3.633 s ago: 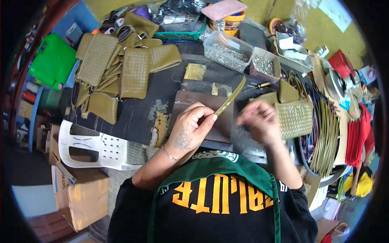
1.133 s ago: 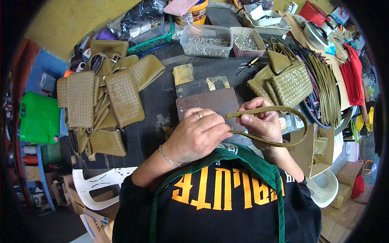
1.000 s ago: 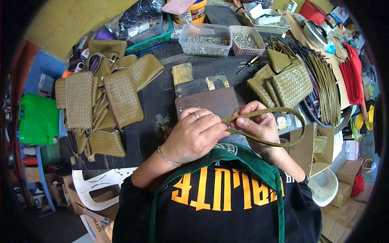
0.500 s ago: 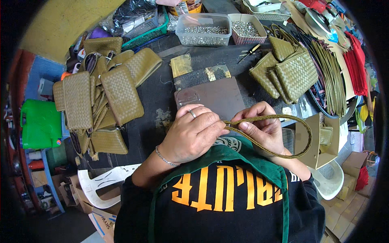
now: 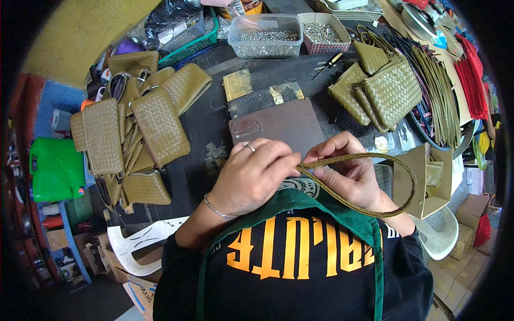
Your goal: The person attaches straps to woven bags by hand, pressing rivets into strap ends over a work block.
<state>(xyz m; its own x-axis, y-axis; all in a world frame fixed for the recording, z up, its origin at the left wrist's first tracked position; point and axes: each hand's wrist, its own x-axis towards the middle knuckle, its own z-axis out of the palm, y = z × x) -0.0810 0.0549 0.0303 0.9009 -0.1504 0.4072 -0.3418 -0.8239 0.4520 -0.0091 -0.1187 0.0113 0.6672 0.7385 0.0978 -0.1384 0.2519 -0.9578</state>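
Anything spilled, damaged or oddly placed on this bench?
Nothing stands out. Both hands, left hand and right hand, hold an olive woven strap looped over the dark work mat. The woven pouches lie stacked, and the hardware stays inside its clear tub.

Dark worktable (image 5: 206, 160) under even light; yellow wall (image 5: 85, 37) far beyond the grip, white plastic chair (image 5: 441, 235) just right of it.

Hidden ends, cropped edges

Both ends of the woven strap (image 5: 375, 184) vanish under the left hand (image 5: 254, 176) and right hand (image 5: 348, 174), so the grip cannot be seen; contents of the clear tub (image 5: 265, 36) at upper centre are too small to identify; the red pieces (image 5: 474, 80) blur into the right rim.
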